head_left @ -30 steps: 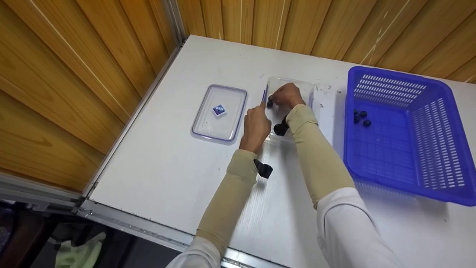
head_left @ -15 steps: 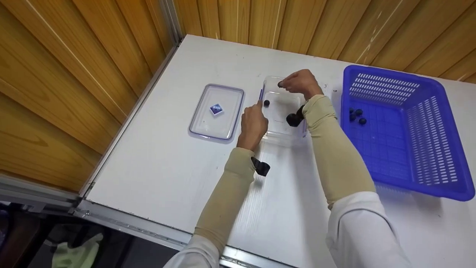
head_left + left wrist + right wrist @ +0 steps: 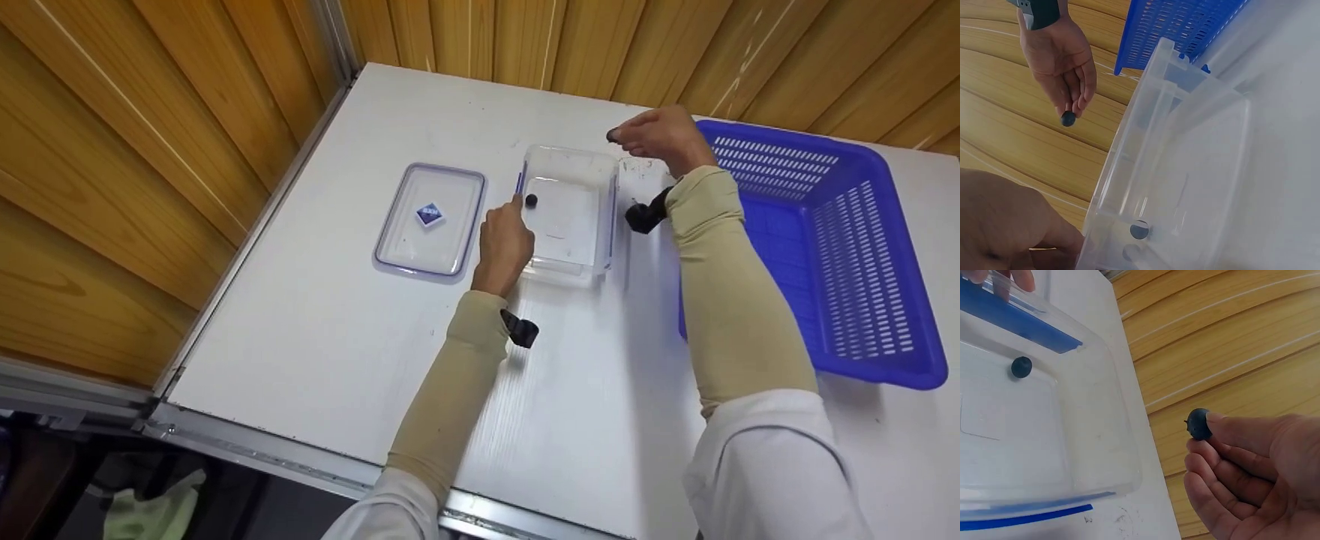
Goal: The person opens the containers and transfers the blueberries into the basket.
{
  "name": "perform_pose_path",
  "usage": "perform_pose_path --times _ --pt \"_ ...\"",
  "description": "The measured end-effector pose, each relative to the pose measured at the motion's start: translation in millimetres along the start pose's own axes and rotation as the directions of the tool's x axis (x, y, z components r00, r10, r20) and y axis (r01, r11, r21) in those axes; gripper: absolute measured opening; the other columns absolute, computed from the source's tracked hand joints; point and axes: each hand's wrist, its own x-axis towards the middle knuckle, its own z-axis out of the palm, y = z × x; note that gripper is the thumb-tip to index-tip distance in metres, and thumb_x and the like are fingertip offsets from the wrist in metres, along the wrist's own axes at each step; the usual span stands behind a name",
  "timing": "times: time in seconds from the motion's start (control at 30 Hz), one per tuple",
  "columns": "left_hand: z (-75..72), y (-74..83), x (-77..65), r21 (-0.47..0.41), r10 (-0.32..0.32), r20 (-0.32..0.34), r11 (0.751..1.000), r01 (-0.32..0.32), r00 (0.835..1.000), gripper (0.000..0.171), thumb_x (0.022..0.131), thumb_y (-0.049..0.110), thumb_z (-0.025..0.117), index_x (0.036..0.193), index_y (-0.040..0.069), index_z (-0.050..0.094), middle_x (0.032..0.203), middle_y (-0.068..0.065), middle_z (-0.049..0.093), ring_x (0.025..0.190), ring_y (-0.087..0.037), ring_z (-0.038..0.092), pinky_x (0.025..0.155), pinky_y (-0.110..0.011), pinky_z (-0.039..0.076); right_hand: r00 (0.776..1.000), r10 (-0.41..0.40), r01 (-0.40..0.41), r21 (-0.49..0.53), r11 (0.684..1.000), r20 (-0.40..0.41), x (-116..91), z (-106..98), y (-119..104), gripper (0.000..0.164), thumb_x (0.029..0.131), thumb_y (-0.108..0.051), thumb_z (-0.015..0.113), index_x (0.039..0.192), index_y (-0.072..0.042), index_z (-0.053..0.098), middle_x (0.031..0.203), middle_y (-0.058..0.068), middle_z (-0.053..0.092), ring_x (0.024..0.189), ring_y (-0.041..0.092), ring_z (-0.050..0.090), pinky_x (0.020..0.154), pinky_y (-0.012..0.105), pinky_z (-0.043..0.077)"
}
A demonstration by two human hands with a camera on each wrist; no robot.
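Note:
A clear plastic food container [image 3: 566, 274] with blue side latches stands uncovered on the white table. My left hand [image 3: 504, 244] grips its left wall, with fingertips over the rim in the right wrist view. One blueberry [image 3: 531, 201] lies inside, near the left wall. My right hand [image 3: 664, 139] is raised beyond the container's far right corner, between it and the basket. Between thumb and fingers it pinches another blueberry [image 3: 1199, 424], its crown showing in the right wrist view.
The container's clear lid [image 3: 429, 251], with a blue diamond label, lies flat to the left. A blue slotted basket [image 3: 870, 367] stands to the right, partly hidden by the right forearm. Wooden panels [image 3: 480, 45] border the table's back and left.
My right hand has lifted a blueberry out of the container and carried it right toward the basket. One blueberry stays behind inside. The left hand keeps its grip on the container.

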Motion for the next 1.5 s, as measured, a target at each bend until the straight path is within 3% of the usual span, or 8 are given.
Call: perform_pose_path --times 0.37,0.63,0.8,0.93,1.17,1.27,1.37,1.5 --pt "0.1 -6.1 1.3 -0.029 -0.029 0.028 0.999 0.029 0.999 0.048 0.086 -0.003 0.050 0.133 0.004 0.049 0.118 -0.016 0.061 0.098 -0.029 0.063 0.076 -0.034 0.052 0.998 -0.067 0.067 0.005 0.998 -0.018 -7 -26 10 0.048 0.082 -0.022 0.069 0.122 -0.001 0.056 0.103 0.002 0.064 0.098 0.016 0.058 0.101 0.031 0.038" --pt "-0.2 -9.3 1.5 -0.031 -0.028 0.017 0.999 0.028 0.999 0.046 0.086 -0.002 0.050 0.131 0.005 0.051 0.113 -0.016 0.063 0.095 -0.029 0.064 0.074 -0.036 0.052 0.999 -0.030 0.033 0.091 0.995 -0.040 -12 -58 35 0.054 0.080 -0.022 0.071 0.128 -0.002 0.054 0.097 -0.003 0.066 0.100 0.014 0.059 0.096 0.027 0.042" --pt "-0.9 -11.1 2.3 -0.039 -0.025 0.012 0.999 0.025 1.000 0.048 0.085 -0.004 0.049 0.132 0.005 0.050 0.115 -0.017 0.062 0.095 -0.030 0.064 0.074 -0.036 0.052 0.998 -0.012 0.026 0.214 0.977 -0.069 -16 -81 53 0.027 0.078 -0.016 0.073 0.103 -0.007 0.068 0.087 -0.003 0.069 0.084 0.010 0.065 0.069 0.017 0.051" --pt "-1.1 -12.6 3.5 -0.035 -0.021 0.009 0.999 0.021 1.000 0.048 0.085 -0.004 0.049 0.132 0.004 0.050 0.115 -0.017 0.062 0.095 -0.030 0.064 0.075 -0.036 0.052 0.996 0.002 0.023 0.289 0.957 -0.084 -18 -93 68 0.006 0.078 -0.009 0.073 0.083 -0.010 0.070 0.078 -0.002 0.069 0.073 0.008 0.065 0.065 0.018 0.052" --pt "-2.1 -15.0 2.8 -0.041 -0.024 0.013 0.999 0.024 1.000 0.047 0.086 -0.004 0.048 0.132 0.004 0.050 0.116 -0.017 0.062 0.095 -0.030 0.064 0.075 -0.036 0.052 0.998 0.035 -0.014 0.365 0.931 -0.052 -23 -106 100 0.014 0.081 -0.002 0.067 0.072 -0.010 0.073 0.071 -0.002 0.069 0.065 0.007 0.064 0.063 0.019 0.052" --pt "-2.5 -16.0 2.3 -0.043 -0.011 0.009 0.999 0.011 1.000 0.046 0.086 -0.005 0.046 0.131 0.003 0.050 0.117 -0.018 0.061 0.094 -0.031 0.064 0.072 -0.036 0.052 0.997 0.076 -0.065 0.316 0.947 -0.024 -24 -112 112 0.022 0.084 -0.004 0.064 0.067 -0.013 0.073 0.066 -0.003 0.068 0.063 0.007 0.064 0.062 0.019 0.052" --pt "-3.2 -16.3 2.1 -0.037 -0.002 0.002 0.999 0.002 1.000 0.046 0.086 -0.006 0.046 0.131 0.002 0.051 0.115 -0.019 0.061 0.094 -0.032 0.064 0.072 -0.037 0.053 0.989 0.139 -0.145 0.192 0.971 0.042 -26 -118 123 0.028 0.089 -0.009 0.059 0.065 -0.018 0.070 0.065 -0.007 0.066 0.063 0.004 0.063 0.062 0.018 0.051" --pt "-4.4 -16.0 2.4 -0.031 -0.010 0.000 0.999 0.010 1.000 0.046 0.085 -0.005 0.048 0.131 0.002 0.051 0.115 -0.018 0.062 0.095 -0.032 0.063 0.074 -0.038 0.052 0.968 0.213 -0.222 0.057 0.973 0.131 -27 -126 136 0.031 0.092 -0.016 0.055 0.065 -0.021 0.068 0.067 -0.010 0.064 0.064 0.001 0.060 0.065 0.016 0.051"
